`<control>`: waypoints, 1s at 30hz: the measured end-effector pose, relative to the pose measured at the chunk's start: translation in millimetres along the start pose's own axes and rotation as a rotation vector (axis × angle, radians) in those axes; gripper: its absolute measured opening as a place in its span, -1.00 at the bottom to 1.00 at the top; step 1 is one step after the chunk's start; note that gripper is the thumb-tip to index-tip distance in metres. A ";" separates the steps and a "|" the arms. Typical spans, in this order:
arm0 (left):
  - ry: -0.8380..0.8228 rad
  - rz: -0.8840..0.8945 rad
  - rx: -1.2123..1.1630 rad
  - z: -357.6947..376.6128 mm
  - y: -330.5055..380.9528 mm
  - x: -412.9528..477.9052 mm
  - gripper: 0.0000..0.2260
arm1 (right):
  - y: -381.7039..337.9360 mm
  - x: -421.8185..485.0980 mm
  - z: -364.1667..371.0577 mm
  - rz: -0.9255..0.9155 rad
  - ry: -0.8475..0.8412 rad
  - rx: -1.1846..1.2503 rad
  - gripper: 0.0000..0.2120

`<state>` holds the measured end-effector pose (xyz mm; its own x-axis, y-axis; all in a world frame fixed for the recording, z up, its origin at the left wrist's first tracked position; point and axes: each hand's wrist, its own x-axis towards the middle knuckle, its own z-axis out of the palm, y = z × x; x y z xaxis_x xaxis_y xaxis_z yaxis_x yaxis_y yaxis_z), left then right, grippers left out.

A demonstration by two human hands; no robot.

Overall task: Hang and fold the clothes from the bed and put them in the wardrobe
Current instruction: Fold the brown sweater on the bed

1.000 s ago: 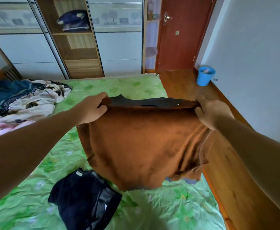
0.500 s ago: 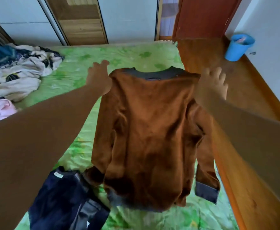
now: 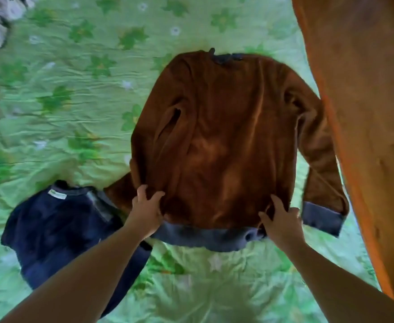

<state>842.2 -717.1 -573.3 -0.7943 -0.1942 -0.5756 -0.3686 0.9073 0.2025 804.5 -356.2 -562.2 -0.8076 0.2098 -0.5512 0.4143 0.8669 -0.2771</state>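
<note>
Well, the brown sweater (image 3: 226, 136) lies flat on the bed (image 3: 74, 101) straight ahead of me. Its long axis runs away from my body, with the collar (image 3: 226, 57) at the far end and the grey hem band (image 3: 203, 238) at the near end, just below my hands.

Both arms reach forward and down, roughly level with each other, one to each lower corner, so neither hand is the nearer one. My left hand (image 3: 144, 212) sits on the left edge just above the hem, its fingers (image 3: 142, 191) curled and pinching a ridge of the brown cloth against the thumb. My right hand (image 3: 283, 221) rests on the right corner with its fingers (image 3: 275, 201) spread over the fabric. A small pucker stands beside the thumb, but whether it is actually pinched I cannot tell.

The right sleeve runs down the side to its grey cuff (image 3: 322, 217), just beside my right hand. The left sleeve pokes out towards the navy garment (image 3: 58, 227) (that one waits its turn) and part of it is hidden under my wrist.

I judge the folding comes next. With the hem at my hands and the collar opposite, a lengthwise fold would carry the cloth straight away from me.
</note>
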 end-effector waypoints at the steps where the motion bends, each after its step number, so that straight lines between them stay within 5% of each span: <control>1: 0.104 -0.006 -0.088 5.5 -2.9 -2.1 -0.54 | 2.7 -2.8 5.9 0.010 0.080 0.109 -0.43; 7: 0.351 0.013 -0.323 4.0 -4.5 -8.9 -0.72 | 7.1 -20.4 21.5 0.067 0.229 0.481 -0.76; 11: 0.493 0.081 -0.386 0.6 1.9 -34.2 -0.63 | 25.4 -34.3 7.2 -0.032 0.303 0.390 -0.79; 16: 0.351 -0.065 -0.498 1.0 3.6 -66.6 -0.65 | 57.9 -54.3 -26.6 -0.059 0.240 0.195 -0.78; 24: -0.156 -0.109 0.036 41.8 -17.4 -98.9 -0.68 | 121.2 -79.0 -12.3 0.035 -0.065 -0.300 -0.62; 27: -0.017 -0.156 0.168 42.0 -0.1 -94.6 -0.69 | 98.6 -77.5 -8.7 0.080 0.012 -0.479 -0.59; 30: 0.238 0.040 0.278 34.9 21.6 -75.8 -0.52 | 68.6 -64.1 -5.5 -0.238 0.220 -0.560 -0.56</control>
<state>911.3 -669.7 -552.9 -0.9077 -0.2081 -0.3643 -0.2156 0.9763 -0.0205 882.3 -307.7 -541.5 -0.9421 0.0190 -0.3349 -0.0202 0.9934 0.1131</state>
